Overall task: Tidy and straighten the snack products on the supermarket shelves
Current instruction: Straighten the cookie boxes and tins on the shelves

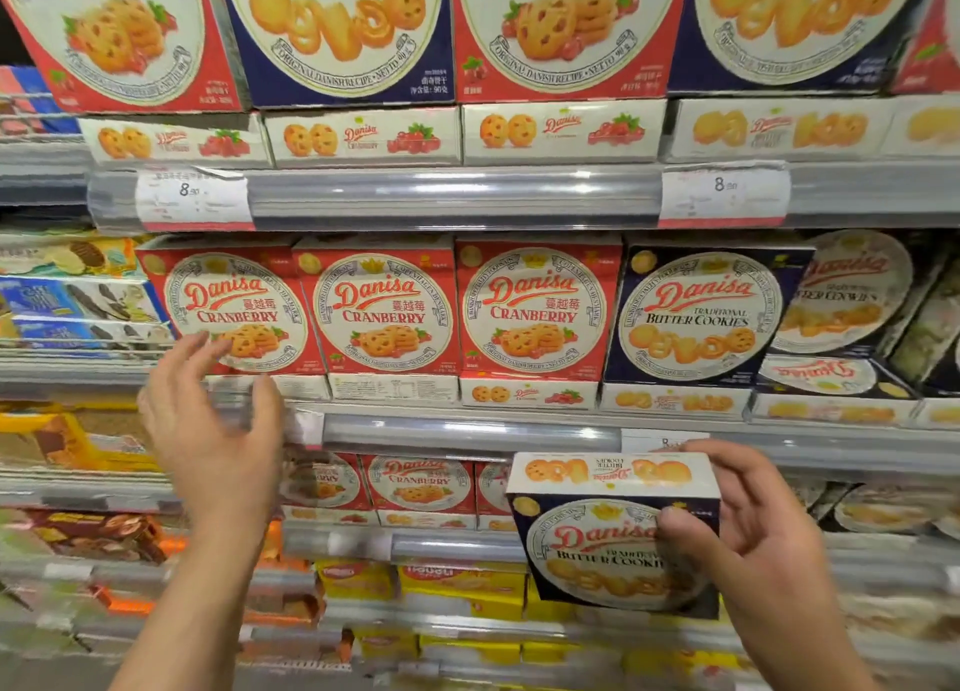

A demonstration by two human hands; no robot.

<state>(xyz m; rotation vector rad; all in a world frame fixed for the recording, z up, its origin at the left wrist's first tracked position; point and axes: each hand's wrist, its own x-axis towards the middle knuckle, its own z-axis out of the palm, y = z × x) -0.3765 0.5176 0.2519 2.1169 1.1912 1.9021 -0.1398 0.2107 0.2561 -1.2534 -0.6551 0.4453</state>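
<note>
My right hand [753,529] grips a navy Danisa butter cookies box [597,550] by its right side, holding it off the shelf in front of the lower rows. My left hand [218,420] is raised with relaxed, spread fingers just in front of the leftmost red Danisa cranberry box [234,305] on the middle shelf; it holds nothing. Two more cranberry boxes [384,311] stand upright beside that one, then a navy butter cookies box [706,316]. Right of it, further butter cookies boxes [852,295] lean tilted and disordered.
Large cranberry and butter cookies boxes [343,30] fill the top shelf above price rails [447,196]. Flat boxes [530,394] lie under the upright ones. More cranberry boxes [421,482] sit on the shelf below, yellow packs [462,586] lower down, and other biscuit packs [78,300] at the left.
</note>
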